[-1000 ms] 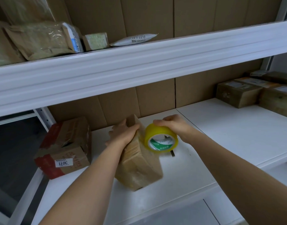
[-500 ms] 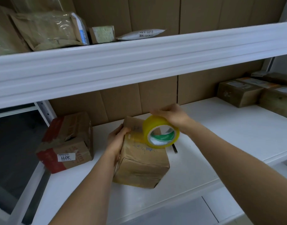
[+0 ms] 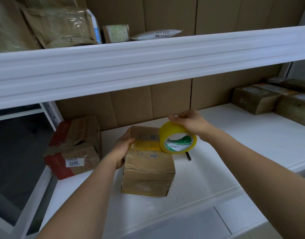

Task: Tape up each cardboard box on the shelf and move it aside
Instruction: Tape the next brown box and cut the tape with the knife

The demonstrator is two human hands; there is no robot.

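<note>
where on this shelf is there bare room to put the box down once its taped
Widest free patch: the white shelf between the tape roll and the brown boxes at far right. A bare strip also runs along the front edge, before the box. Left is crowded: the red-printed box sits close beside it.

Padded envelopes (image 3: 60, 26) and a white mailer (image 3: 157, 34) on the upper shelf (image 3: 148, 62)
</note>
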